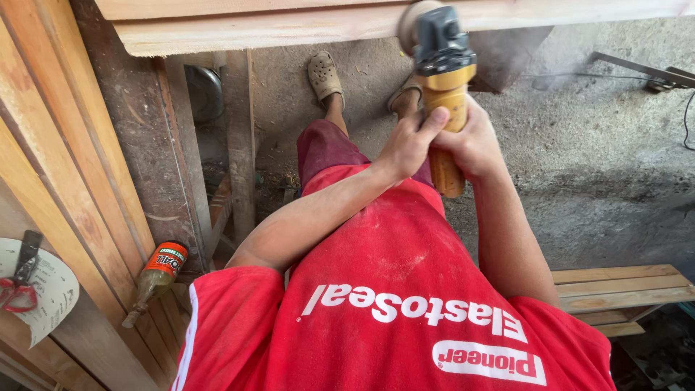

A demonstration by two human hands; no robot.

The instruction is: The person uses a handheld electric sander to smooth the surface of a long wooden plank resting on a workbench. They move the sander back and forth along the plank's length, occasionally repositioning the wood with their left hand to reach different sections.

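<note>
Concrete floor point(601, 145) below; both hands, left hand point(409, 145) and right hand point(474, 141), seemingly clench grinder point(443, 80).

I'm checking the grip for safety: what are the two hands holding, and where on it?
Both the left hand and right hand grip the yellow angle grinder around its body, behind the dark head.

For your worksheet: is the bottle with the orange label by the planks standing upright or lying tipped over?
Tipped. The bottle lies slanted against the wooden planks, its neck pointing down and left, its base higher.
</note>
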